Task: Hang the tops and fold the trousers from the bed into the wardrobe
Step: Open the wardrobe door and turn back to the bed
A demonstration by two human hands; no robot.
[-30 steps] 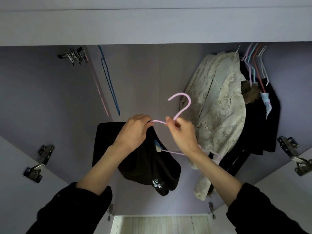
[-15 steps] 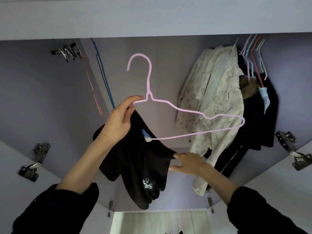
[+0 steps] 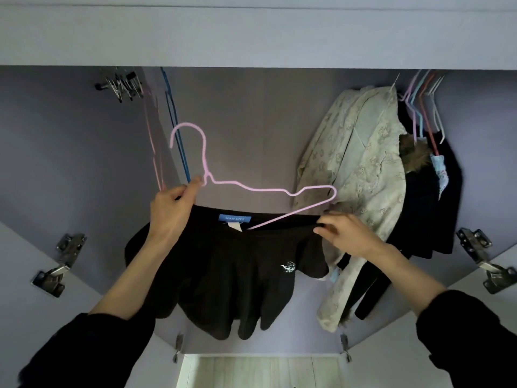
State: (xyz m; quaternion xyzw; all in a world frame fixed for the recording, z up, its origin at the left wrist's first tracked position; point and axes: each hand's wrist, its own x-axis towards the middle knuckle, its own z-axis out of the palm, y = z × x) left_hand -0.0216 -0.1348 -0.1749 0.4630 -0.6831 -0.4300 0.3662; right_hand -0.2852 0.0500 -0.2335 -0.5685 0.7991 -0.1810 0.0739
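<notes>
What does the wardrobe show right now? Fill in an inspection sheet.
Surface: wardrobe back wall, purple, doors open.
Job's things: black top half threaded on pink hanger; right end of hanger still outside the collar.
Clutter: cream patterned jacket, dark garments, spare hangers, metal clips.
Grip: left hand holds hanger neck and collar; right hand pinches collar.
Cables: nothing seen.
Surroundings: door hinges.

Black top being fitted onto a pink hanger inside the open wardrobe

The left hand (image 3: pixel 170 211) pinches the pink hanger (image 3: pixel 268 189) at its neck along with the collar of the black top (image 3: pixel 237 273); the right hand (image 3: pixel 345 233) grips the collar's other end, where the hanger's lower wire enters. A cream patterned garment (image 3: pixel 361 175) and dark clothes (image 3: pixel 430 208) hang at right.
</notes>
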